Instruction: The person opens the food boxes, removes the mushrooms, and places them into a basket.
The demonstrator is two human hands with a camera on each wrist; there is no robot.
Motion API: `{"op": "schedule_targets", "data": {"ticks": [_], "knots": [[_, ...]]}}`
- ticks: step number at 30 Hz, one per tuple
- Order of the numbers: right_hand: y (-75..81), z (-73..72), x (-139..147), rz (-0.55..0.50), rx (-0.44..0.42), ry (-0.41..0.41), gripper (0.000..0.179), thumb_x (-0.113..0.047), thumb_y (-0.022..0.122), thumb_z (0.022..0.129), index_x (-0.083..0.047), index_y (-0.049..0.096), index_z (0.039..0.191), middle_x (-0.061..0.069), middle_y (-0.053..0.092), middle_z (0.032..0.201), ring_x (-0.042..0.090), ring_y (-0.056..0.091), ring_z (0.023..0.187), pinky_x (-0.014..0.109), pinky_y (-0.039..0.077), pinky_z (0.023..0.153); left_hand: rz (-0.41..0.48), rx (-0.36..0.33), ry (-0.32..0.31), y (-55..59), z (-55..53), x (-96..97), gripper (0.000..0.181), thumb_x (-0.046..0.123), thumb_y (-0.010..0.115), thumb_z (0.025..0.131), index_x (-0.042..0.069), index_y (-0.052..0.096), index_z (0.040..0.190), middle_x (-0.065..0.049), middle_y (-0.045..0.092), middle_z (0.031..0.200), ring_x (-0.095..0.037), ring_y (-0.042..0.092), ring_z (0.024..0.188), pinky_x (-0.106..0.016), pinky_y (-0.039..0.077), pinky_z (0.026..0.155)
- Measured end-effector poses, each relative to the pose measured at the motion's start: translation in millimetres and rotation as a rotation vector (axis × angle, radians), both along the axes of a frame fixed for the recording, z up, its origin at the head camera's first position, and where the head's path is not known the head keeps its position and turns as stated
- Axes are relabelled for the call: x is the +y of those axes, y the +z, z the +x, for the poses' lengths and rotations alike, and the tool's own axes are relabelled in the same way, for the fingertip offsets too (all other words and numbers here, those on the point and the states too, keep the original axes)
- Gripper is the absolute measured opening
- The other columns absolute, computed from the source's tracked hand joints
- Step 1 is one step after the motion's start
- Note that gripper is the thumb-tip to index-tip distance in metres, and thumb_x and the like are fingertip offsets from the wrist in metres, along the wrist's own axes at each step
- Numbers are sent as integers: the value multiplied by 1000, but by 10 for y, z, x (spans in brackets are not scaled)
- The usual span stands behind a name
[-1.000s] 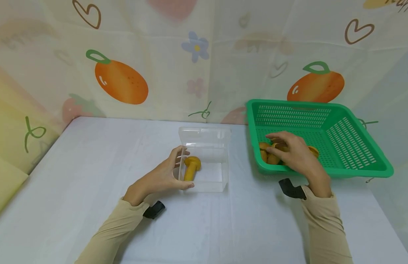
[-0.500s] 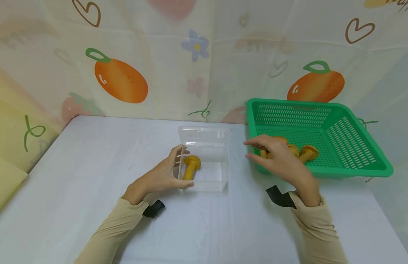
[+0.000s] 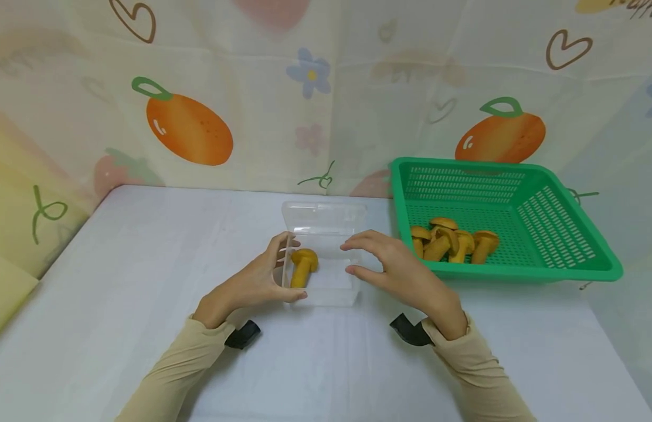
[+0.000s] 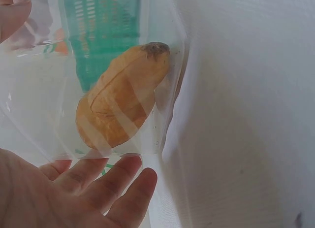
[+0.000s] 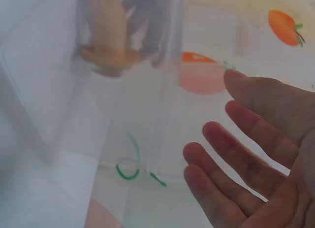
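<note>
A clear plastic box stands mid-table, its lid tipped up at the back. Inside, against the left wall, is one yellow-brown mushroom, cap toward the back. My left hand holds the box's left side, thumb along the front and fingers behind. In the left wrist view the mushroom shows through the clear wall, fingertips against the plastic. My right hand is at the box's right side, fingers spread and holding nothing. The right wrist view shows its fingers apart from the box wall.
A green slotted basket sits at the right, with several mushrooms in its near left corner. A white cloth covers the table. Behind it hangs a printed curtain.
My right hand has come out of the basket and moved left to the box, uncovering the mushrooms there. The left hand, the box and its mushroom have stayed in place.
</note>
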State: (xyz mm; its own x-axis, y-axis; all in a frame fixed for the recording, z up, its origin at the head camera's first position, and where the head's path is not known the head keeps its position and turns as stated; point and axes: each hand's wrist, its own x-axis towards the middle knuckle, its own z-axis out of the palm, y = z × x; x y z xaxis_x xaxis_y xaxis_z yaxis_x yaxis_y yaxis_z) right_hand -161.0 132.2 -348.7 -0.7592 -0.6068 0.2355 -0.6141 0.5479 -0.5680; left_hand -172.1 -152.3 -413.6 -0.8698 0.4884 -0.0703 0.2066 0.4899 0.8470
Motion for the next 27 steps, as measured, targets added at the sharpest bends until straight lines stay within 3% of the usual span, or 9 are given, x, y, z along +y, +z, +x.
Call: {"op": "schedule_targets", "data": {"ticks": [9, 17, 27], "knots": [[-131, 52, -288, 38, -25, 74, 32, -17, 66, 96, -6, 64, 125, 8, 61, 132, 23, 58, 125, 39, 51, 105, 13, 5, -13, 6, 0, -15, 105, 33, 85, 75, 13, 14, 150, -15, 35, 152, -40, 39, 141, -61, 33, 116], [-153, 18, -454, 62, -49, 102, 37, -11, 69, 93, -3, 62, 129, 7, 60, 133, 24, 58, 124, 38, 51, 105, 12, 11, -13, 5, 4, -39, 105, 33, 85, 76, 14, 14, 150, -14, 36, 152, -39, 39, 141, -60, 33, 117], [-171, -66, -616, 129, -217, 49, 51, -15, 74, 89, -5, 56, 136, 8, 56, 140, 25, 54, 129, 38, 48, 107, 13, 13, -25, -1, 6, -18, 104, 33, 85, 77, 17, 13, 149, -14, 34, 152, -44, 39, 140, -61, 34, 115]]}}
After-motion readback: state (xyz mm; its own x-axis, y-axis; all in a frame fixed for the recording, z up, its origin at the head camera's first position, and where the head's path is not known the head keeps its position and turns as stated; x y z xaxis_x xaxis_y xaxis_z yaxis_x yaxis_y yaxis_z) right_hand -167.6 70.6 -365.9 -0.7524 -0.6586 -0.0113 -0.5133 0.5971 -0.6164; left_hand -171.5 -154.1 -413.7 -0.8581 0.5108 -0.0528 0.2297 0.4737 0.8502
